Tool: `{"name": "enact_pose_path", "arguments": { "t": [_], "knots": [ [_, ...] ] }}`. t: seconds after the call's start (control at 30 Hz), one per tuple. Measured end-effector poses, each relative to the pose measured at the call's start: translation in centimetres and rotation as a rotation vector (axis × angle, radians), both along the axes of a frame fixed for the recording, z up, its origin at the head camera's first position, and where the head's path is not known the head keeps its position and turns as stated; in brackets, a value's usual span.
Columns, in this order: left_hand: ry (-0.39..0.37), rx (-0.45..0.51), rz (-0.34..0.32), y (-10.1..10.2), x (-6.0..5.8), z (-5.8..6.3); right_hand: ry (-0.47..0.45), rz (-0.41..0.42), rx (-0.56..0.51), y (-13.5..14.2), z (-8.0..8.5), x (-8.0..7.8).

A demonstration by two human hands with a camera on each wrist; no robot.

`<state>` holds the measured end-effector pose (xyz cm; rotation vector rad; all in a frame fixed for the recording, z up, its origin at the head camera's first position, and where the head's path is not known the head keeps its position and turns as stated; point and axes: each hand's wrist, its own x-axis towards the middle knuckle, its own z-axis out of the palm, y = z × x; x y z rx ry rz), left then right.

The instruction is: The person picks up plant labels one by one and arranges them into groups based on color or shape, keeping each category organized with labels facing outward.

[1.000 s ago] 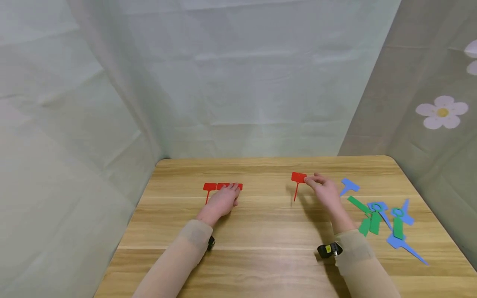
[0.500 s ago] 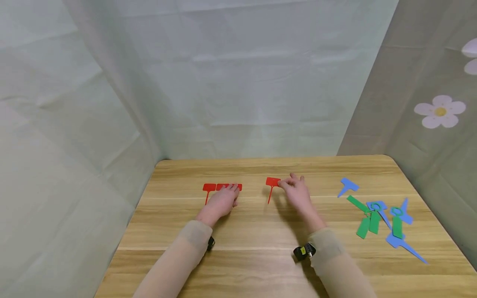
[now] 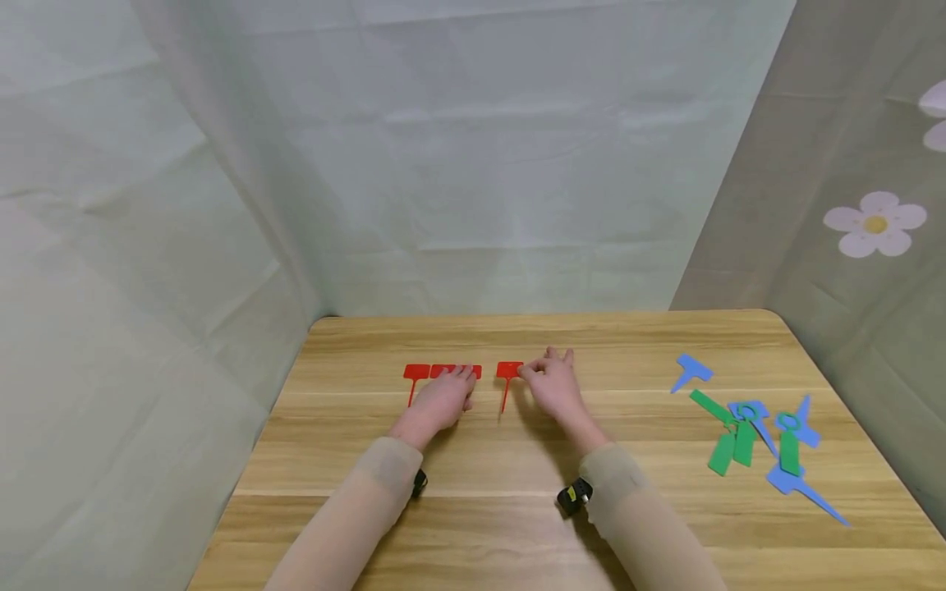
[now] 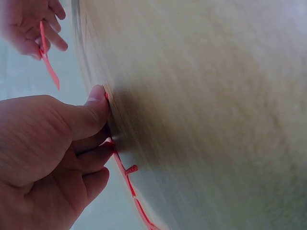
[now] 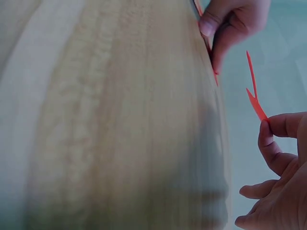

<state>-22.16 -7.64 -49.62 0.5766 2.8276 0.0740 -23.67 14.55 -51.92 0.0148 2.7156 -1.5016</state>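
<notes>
Several red T-shaped plant labels lie in a row on the wooden table (image 3: 517,533). The leftmost red label (image 3: 416,371) shows its head and part of its stem; others are partly covered by my left hand (image 3: 439,400). Its fingertips press on the row's right end, and the left wrist view shows the thumb (image 4: 97,95) down at a label's edge. Just right of the row, my right hand (image 3: 553,386) pinches another red plant label (image 3: 510,369) by its head's right edge between thumb and forefinger. That label's stem points toward me, raised off the table in the right wrist view.
On the table's right side lie blue T-shaped labels (image 3: 801,484) and green tags with ring tops (image 3: 789,451), some overlapping. One blue label (image 3: 692,369) lies apart behind them. A pale cloth (image 3: 502,164) hangs behind the table and along its sides.
My right hand has carried the pinched red label leftward across the table, close to the row. My left hand has stayed on the row.
</notes>
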Motion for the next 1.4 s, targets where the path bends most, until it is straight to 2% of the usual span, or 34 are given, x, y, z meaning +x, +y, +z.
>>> {"name": "enact_pose_path", "arguments": {
  "t": [0.37, 0.73, 1.4],
  "knots": [
    [-0.003, 0.022, -0.002, 0.3, -0.1, 0.0, 0.046, 0.031, 0.159, -0.8, 0.0, -0.8],
    [-0.015, 0.042, 0.017, 0.4, -0.2, -0.1, 0.062, 0.071, 0.247, -1.8, 0.6, -1.4],
    [-0.006, 0.013, -0.008, 0.3, -0.4, -0.5, 0.019, 0.070, 0.306, -2.6, -0.2, -2.0]
  ]
}}
